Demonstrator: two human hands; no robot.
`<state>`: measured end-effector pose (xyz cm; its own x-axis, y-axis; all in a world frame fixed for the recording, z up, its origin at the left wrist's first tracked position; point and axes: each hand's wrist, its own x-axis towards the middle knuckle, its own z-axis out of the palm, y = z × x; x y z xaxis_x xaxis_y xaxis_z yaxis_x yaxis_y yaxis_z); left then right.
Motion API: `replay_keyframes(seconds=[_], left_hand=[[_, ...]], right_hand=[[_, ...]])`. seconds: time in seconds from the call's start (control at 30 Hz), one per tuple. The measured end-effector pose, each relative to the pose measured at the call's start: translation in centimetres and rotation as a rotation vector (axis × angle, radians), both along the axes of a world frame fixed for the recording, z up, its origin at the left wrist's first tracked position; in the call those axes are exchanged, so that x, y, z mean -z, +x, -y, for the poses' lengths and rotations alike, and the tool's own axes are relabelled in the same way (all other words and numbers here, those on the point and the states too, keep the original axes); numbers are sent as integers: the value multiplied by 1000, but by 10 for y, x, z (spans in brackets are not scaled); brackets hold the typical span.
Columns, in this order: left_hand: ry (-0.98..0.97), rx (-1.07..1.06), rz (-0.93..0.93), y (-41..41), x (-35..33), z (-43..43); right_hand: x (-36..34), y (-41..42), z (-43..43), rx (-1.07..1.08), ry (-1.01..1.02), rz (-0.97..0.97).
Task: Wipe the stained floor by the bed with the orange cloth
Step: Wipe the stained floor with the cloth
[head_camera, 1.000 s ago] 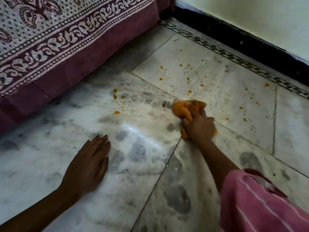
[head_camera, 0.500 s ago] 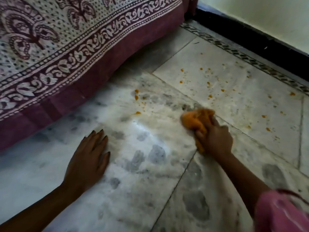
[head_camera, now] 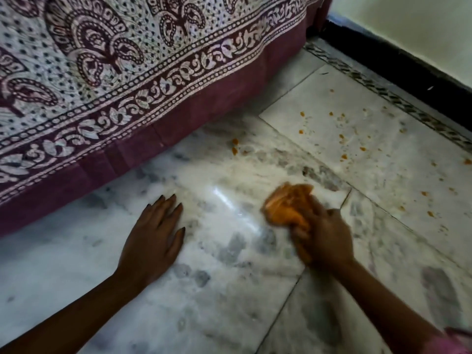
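Where the marble floor (head_camera: 76, 264) is bordered by the bed's patterned maroon cover (head_camera: 127, 85), the left hand (head_camera: 153, 241) is laid flat, fingers straight. The bunched orange cloth (head_camera: 286, 205) is gripped and pressed to the floor by the right hand (head_camera: 324, 238). Orange spots (head_camera: 343, 157) are scattered beyond it.

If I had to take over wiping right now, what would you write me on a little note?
The left hand lies flat with fingers straight on the marble floor beside the bedspread.
The right hand grips the bunched orange cloth against the floor; it is blurred.
Done: the patch between the hands shows no orange.
Left: two orange spots near the bedspread's edge, and many more scattered on the far tile.
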<state>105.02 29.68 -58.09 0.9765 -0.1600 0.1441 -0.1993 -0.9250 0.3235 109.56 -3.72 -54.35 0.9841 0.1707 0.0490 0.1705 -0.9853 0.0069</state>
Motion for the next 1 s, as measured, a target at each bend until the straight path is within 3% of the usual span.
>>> replay_keyframes(seconds=[0.1,0.2,0.33,0.47,0.53,0.6,0.7,0.77,0.87,1.0], left_hand=[[3,2,-10,0,-2,-6],[-13,-10,-8,0,-1,-10],[-70,-90,18,5,2,-14],[-84,-123,12,12,7,-17],[-75,-113,25,13,7,-18],[-84,-114,25,15,7,-19],[-96,-129,21,16,8,-18],[-113,-131,11,14,8,-16],[-139,-106,12,16,8,-18],[-165,-114,-9,14,7,-21]], right_hand=[[-2,65,-25,230,-17,-8],[8,101,-103,227,102,-44],[18,32,-170,-33,192,-12],[13,-38,-99,-281,248,-24],[10,-31,-54,-172,162,48],[7,1,-34,71,154,70],[10,72,-57,412,210,79],[17,111,-95,500,200,14],[23,122,-161,298,190,-38],[16,39,-162,-142,210,11]])
